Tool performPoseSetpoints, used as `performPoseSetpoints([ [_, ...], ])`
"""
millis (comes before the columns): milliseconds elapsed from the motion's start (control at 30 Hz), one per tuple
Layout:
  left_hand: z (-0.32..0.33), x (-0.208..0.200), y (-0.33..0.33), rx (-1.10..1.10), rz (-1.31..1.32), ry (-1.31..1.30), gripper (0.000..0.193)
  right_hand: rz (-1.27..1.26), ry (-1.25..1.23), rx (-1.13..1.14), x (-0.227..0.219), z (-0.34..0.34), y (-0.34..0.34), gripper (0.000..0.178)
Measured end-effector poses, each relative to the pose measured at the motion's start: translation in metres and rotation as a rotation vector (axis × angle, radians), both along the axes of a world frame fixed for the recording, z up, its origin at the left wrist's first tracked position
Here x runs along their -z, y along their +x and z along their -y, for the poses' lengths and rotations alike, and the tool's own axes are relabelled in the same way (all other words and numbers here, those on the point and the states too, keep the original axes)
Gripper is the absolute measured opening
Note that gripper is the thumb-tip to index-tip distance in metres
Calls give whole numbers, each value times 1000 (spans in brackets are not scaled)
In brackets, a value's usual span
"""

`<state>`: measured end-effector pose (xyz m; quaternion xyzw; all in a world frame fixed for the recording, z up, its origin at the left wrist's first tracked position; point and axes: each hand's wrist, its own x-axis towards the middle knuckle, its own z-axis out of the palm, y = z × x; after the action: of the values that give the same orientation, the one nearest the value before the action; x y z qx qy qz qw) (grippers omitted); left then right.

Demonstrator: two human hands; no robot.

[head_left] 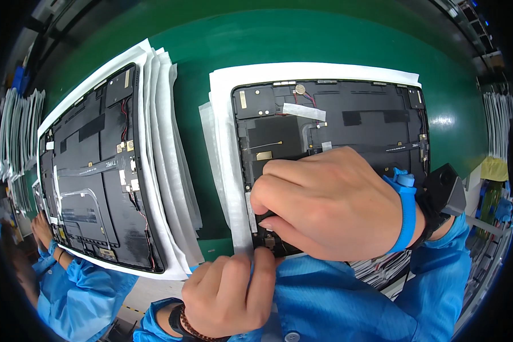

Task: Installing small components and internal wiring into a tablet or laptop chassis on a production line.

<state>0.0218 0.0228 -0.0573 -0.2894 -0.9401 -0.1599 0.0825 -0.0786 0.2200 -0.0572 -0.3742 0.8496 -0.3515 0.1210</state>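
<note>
Two hands work the near edge of the opened tablet back (pixel 347 122) lying on white foam sheets (pixel 228 142) — right hand (pixel 325 205) curled, fingertips pressing inside; left hand (pixel 228 290) pinching the edge. Thin, stiff, fragile — best held by its rim.

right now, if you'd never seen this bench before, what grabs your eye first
Two hands at the lower middle: the right hand, with a blue wrist strap, presses on the lower left corner of an open black panel, while the left hand pinches at its bottom edge. The panel lies on white sheets on a green table. A second open panel lies on its own white stack to the left.
</note>
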Motion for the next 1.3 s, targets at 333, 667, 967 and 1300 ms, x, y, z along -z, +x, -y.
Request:
performPoseSetpoints([
  [333,11,-7,-12,97,172,28,24,-39,-2,-11,3,-1,0,24],
  [667,13,-50,-29,354,97,-275,33,-57,6,-3,4,-2,2,21],
  [967,10,-42,-25,355,18,-399,40,-55,37,-33,6,-1,-1,21],
  [1300,-2,-63,-28,285,75,-440,42,-83,8,-33,7,-4,-1,21],
])
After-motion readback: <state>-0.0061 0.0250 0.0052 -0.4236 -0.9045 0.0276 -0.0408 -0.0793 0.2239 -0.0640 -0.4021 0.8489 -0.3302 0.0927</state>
